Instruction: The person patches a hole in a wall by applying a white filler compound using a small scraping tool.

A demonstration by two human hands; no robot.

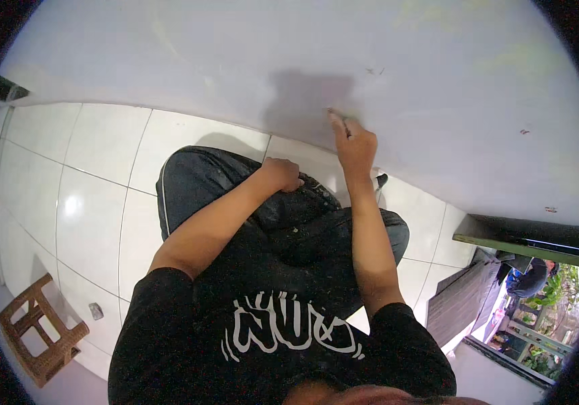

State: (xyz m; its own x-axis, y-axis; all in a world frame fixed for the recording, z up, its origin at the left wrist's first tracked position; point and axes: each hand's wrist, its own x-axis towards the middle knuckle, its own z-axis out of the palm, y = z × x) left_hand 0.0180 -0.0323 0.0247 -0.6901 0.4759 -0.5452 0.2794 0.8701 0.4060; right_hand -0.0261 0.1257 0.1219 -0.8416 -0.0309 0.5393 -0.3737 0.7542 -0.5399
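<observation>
My right hand is raised against a pale lilac wall. Its fingers are drawn together in a pinch, with the tips at the wall surface beside a small dark mark; whatever they hold, if anything, is too small to make out. My left hand rests over my crossed legs in dark trousers, its fingers curled in and their inner side hidden. A shadow of my head and hand falls on the wall around the right fingertips.
White floor tiles meet the wall's foot. A brown woven-looking stool and a small grey object are at the lower left. Small scuffs mark the wall. At the right, a brown wooden door stands beside an opening onto plants.
</observation>
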